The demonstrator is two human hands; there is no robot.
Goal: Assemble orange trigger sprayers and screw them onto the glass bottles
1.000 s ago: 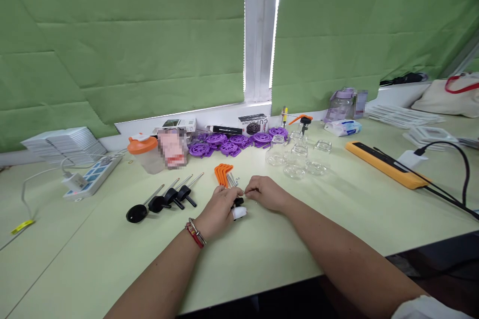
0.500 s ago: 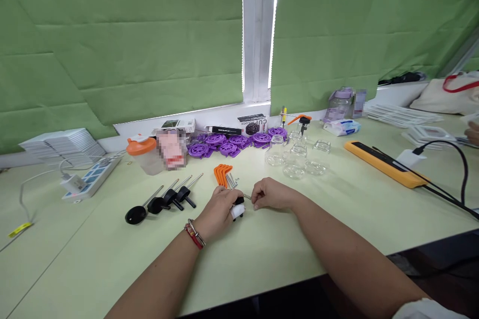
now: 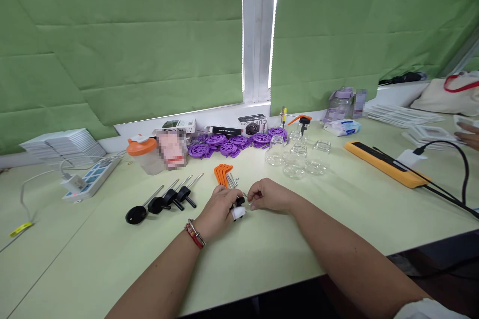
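Observation:
My left hand [image 3: 220,208] is closed around a small black and white part [image 3: 238,213], which stays mostly covered by the fingers. From that part a thin metal spring [image 3: 245,195] reaches across to my right hand [image 3: 267,195], whose thumb and forefinger pinch its far end. A tiny shiny bit shows by the right fingertips, too small to name. Just beyond my left hand lie orange bent handles [image 3: 223,175], with metal pins [image 3: 232,180] and small nuts beside them. Left of that hand rest several black lids with metal rods [image 3: 170,197].
Glass jars [image 3: 294,164] stand beyond my right hand, and purple wheel-shaped parts [image 3: 228,148] lie along the back. An orange-lidded cup [image 3: 142,154] and a power strip [image 3: 92,179] are at left. An orange power bar [image 3: 385,164] lies right. Another person's hand [image 3: 469,134] is at far right.
My right hand has moved slightly left, closer to the black and white part, and less of the spring shows between my hands. The other person's hand at far right has shifted left.

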